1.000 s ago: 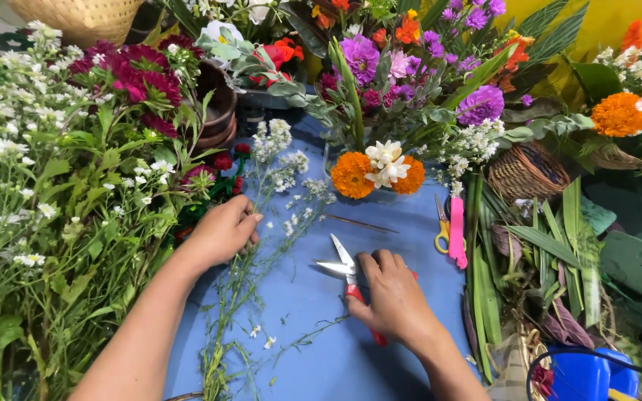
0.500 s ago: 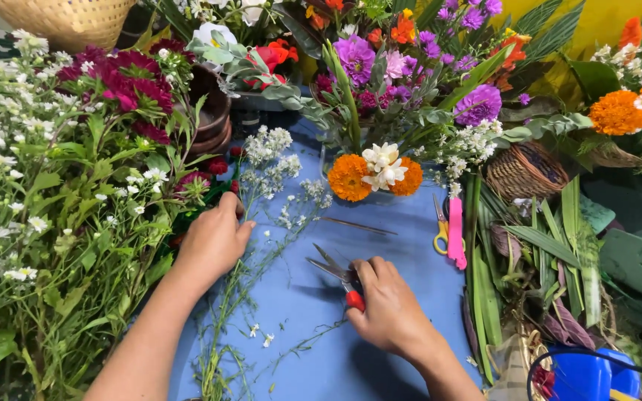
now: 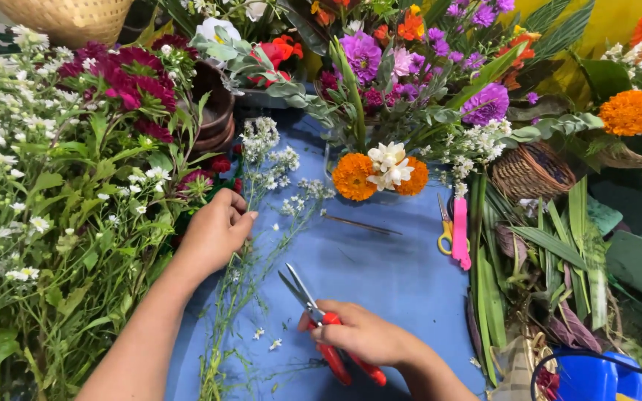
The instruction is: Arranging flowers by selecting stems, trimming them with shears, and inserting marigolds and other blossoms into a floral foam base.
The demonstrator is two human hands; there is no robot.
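Observation:
My left hand [image 3: 213, 232] rests on thin green stems of small white flowers [image 3: 265, 186] that lie across the blue table sheet [image 3: 388, 275], its fingers pinching the stems. My right hand [image 3: 369, 336] grips red-handled garden shears [image 3: 313, 315] low over the sheet. The shear blades are apart and point up-left toward the stems, a short way from my left hand.
A mass of white daisies and dark red blooms [image 3: 68, 148] fills the left. An arrangement with orange marigolds [image 3: 380, 174] and purple flowers stands behind. Pink-and-yellow scissors [image 3: 455, 230], a small wicker basket [image 3: 533, 171], long leaves [image 3: 529, 267] and a blue bucket [image 3: 588, 375] are on the right.
My left hand moved up the stems toward the flower heads. My right hand with the shears slid down and slightly left, and the blades now point at the stems.

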